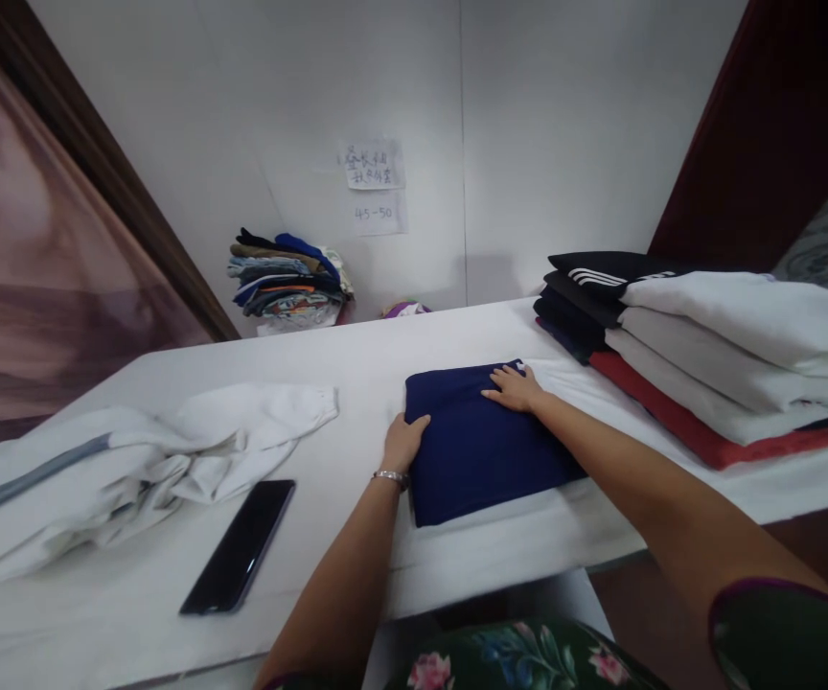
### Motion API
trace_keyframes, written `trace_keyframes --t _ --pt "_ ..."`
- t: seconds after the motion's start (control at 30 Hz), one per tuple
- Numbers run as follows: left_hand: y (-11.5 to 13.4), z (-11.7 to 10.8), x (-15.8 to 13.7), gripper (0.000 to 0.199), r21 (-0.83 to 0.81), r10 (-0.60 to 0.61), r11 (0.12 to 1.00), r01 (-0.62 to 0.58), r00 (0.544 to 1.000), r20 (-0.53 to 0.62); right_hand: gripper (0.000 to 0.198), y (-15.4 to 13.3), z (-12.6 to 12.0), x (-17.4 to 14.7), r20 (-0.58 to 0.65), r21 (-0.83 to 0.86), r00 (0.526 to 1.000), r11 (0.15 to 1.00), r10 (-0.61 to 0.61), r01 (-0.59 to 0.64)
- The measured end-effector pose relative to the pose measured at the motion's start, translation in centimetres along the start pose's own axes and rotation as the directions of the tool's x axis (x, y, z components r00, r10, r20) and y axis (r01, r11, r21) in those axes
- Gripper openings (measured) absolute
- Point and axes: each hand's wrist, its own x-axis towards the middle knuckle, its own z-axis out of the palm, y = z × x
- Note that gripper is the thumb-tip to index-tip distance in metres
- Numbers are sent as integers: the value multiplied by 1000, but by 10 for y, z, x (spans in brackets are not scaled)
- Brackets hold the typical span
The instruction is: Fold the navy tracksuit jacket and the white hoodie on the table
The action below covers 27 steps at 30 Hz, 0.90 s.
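Note:
A dark blue garment [482, 450], folded into a neat rectangle, lies flat on the white table before me. My left hand [405, 441] is at its left edge, thumb on top and the other fingers mostly hidden along the side, gripping that edge. Across the upper right part of the garment my right hand [516, 388] rests palm down with its fingers spread. A small white tag [520, 366] shows at the far edge near those fingers.
A crumpled white garment [191, 450] and a black phone [240, 546] lie to the left. Folded clothes [730, 355] are stacked at the right; another clothes pile [288, 283] stands at the back. Paper notes [377, 187] hang on the wall. The table's near edge [471, 596] is close to me.

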Motion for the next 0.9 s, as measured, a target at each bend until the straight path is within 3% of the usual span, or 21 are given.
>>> trace_keyframes --t 0.17,0.23,0.37,0.67,0.8,0.9 --pt "1 -2 1 52 -35 5 999 -4 999 31 74 -52 -8 14 -65 76 988 986 -141 146" --pt "-2 -2 2 52 -93 7 996 -2 999 49 75 -77 -4 19 -36 127 976 968 -213 216" --pt "-8 -5 0 46 -147 10 989 -1 998 58 75 -106 11 17 19 179 974 959 -226 219" --pt "-11 -10 -12 41 -176 -62 981 79 993 100 78 -107 22 -9 -36 248 980 948 -197 200" --pt "-10 -11 -11 40 -195 -39 979 61 993 112 76 -104 9 -9 -22 353 980 915 -199 194" --pt "-11 -12 -9 42 -174 -25 984 44 993 112 72 -82 -8 -18 -92 407 980 892 -174 196"
